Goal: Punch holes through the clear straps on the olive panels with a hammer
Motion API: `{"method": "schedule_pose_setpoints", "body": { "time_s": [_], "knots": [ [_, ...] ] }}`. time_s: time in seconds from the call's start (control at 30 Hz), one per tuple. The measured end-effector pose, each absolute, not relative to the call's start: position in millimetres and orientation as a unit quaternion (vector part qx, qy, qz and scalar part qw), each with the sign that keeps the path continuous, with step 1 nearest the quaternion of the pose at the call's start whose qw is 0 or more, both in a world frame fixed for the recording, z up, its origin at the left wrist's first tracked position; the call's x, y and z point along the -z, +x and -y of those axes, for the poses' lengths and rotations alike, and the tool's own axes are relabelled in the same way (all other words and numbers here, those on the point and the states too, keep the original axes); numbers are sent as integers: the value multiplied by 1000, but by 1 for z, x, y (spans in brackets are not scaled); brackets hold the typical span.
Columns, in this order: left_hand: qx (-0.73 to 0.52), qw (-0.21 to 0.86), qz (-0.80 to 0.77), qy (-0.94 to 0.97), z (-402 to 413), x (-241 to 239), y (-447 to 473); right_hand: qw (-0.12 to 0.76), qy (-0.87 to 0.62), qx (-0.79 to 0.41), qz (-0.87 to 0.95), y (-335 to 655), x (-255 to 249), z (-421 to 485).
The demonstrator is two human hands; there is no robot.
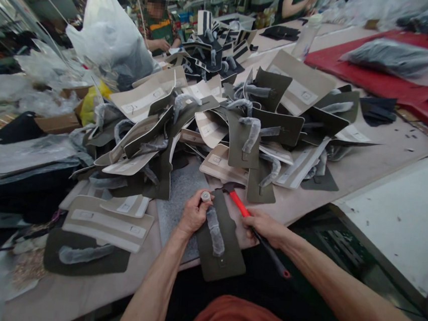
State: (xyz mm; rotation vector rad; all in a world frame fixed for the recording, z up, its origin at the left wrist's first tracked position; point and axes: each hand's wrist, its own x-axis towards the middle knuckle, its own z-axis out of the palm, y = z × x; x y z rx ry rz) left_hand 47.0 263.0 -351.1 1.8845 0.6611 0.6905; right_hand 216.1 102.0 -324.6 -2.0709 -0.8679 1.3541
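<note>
My left hand (pixel 194 213) is closed around a short metal punch (pixel 205 196), its round end facing up, at the far end of a dark green bag panel (pixel 231 238). A plastic-wrapped handle (pixel 214 231) runs along that panel. Under its left side lies a grey speckled slab (pixel 185 183). My right hand (pixel 264 227) grips a claw hammer (pixel 238 201) with a red and black shaft. The hammer's head rests low, just right of the punch, beside the panel. What the punch's lower tip touches is hidden by my fingers.
A big heap of similar panels (pixel 245 133) fills the table beyond my hands. More panels (pixel 87 252) lie at the left. A white plastic bag (pixel 111 29) stands far left, and a red sheet (pixel 407 78) covers the right back. A co-worker (pixel 157 19) sits across the table.
</note>
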Motion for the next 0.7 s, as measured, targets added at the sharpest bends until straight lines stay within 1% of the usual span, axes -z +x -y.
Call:
{"method": "schedule_pose_setpoints", "body": {
  "time_s": [0.07, 0.13, 0.2, 0.3, 0.37, 0.43, 0.5, 0.53, 0.57, 0.6, 0.7],
  "knots": [
    [-288, 496, -266, 775, -262, 351, 46, 316, -702, -587, 249, 214, 314, -101],
    [-290, 501, -265, 771, -261, 351, 46, 365, -678, -602, 209, 213, 299, -97],
    [-292, 505, -268, 767, -261, 351, 45, 387, -717, -517, 262, 212, 281, -94],
    [-291, 501, -264, 771, -261, 353, 45, 386, -776, -274, 417, 210, 256, -92],
    [-292, 492, -254, 780, -262, 355, 45, 351, -783, -139, 494, 209, 248, -92],
    [-296, 471, -249, 793, -263, 357, 44, 272, -782, -95, 553, 209, 245, -94],
    [-297, 449, -253, 804, -264, 359, 44, 172, -776, -101, 598, 209, 245, -97],
    [-296, 446, -256, 805, -264, 359, 44, 138, -772, -106, 611, 210, 244, -98],
    [-295, 450, -258, 802, -264, 360, 43, 129, -769, -107, 617, 210, 242, -99],
    [-293, 461, -258, 797, -263, 360, 43, 145, -768, -101, 616, 210, 239, -100],
    [-291, 493, -255, 779, -263, 359, 43, 255, -776, -51, 574, 208, 234, -100]
  ]
}}
